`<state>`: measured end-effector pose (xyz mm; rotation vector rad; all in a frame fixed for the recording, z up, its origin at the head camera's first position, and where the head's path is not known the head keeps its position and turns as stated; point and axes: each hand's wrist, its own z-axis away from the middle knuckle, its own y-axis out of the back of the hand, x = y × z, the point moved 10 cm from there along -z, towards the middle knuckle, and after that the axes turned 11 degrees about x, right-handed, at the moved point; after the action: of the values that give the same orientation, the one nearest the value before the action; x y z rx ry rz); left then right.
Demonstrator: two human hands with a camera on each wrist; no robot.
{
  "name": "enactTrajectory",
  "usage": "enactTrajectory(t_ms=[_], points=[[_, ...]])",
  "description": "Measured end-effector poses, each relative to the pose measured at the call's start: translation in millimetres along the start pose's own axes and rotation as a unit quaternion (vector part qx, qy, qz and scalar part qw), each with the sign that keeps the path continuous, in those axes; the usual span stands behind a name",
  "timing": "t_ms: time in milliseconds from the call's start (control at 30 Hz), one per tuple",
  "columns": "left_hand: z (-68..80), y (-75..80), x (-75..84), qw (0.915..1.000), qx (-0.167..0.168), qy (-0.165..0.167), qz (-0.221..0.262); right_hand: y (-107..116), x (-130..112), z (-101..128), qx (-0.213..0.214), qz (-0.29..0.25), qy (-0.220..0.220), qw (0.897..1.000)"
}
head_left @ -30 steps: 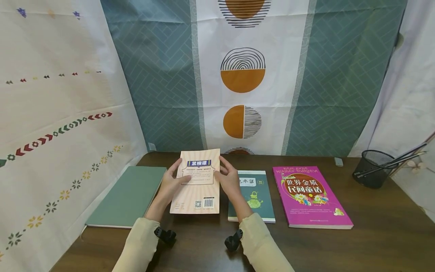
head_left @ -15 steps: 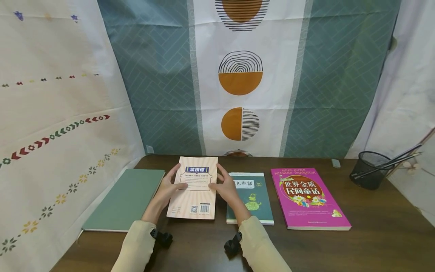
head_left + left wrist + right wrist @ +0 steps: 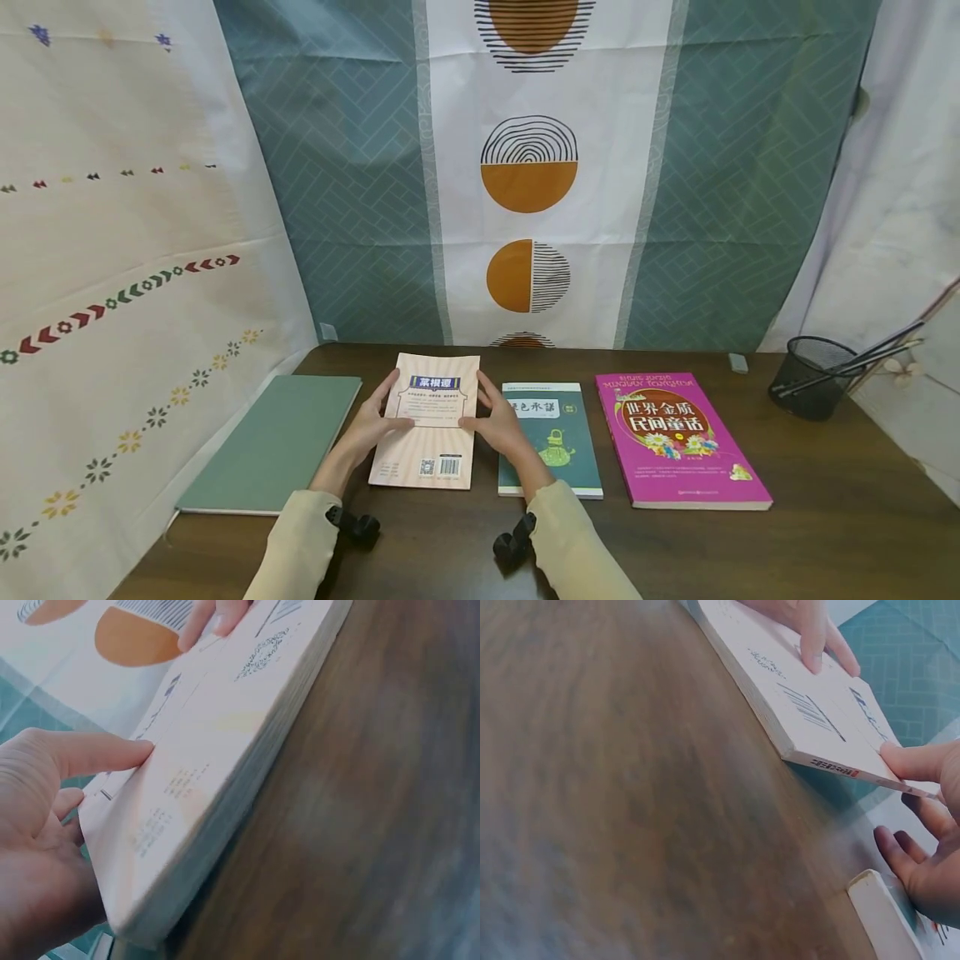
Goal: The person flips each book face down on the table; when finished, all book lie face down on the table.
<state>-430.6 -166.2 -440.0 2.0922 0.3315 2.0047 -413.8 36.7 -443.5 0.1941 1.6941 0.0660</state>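
Four books lie in a row on the dark wooden desk (image 3: 825,508), backed by patterned curtains (image 3: 360,183). Both hands, left (image 3: 369,423) and right (image 3: 501,423), clasp the peach paperback (image 3: 429,433), its near edge resting on the desk.

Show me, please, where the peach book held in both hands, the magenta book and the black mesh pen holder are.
peach book (image 3: 433,433): head view, middle of its back cover, below the title box.
magenta book (image 3: 678,446): head view, centre of its front cover.
black mesh pen holder (image 3: 810,379): head view, its mesh wall.
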Motion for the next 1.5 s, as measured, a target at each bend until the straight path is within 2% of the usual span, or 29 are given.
enactTrajectory(t_ms=[267,533,867,1133,1367,1500], points=[[-3.7,-1.9,-12.6,0.9998,0.005,-0.008,-0.018,1.0,-1.0,2.2,-0.001,0.056,0.027,0.998],[-2.8,-1.3,-17.0,0.9986,0.013,-0.013,-0.05,1.9,1.8,2.8,0.01,0.094,0.027,0.995],[-2.6,0.4,-23.0,0.9968,0.029,0.006,-0.074,2.5,0.1,3.8,0.017,0.139,0.031,0.99],[-3.2,-4.0,-24.3,0.9963,0.018,0.0,-0.084,-0.1,-1.2,7.3,-0.001,0.141,0.043,0.989],[-3.5,-3.0,-19.6,0.9963,0.012,-0.013,-0.084,-0.2,0.9,4.6,0.005,0.131,0.039,0.991],[-2.7,-2.4,-8.3,0.9969,0.013,-0.018,-0.075,1.0,0.5,2.2,0.013,0.11,0.035,0.993]])
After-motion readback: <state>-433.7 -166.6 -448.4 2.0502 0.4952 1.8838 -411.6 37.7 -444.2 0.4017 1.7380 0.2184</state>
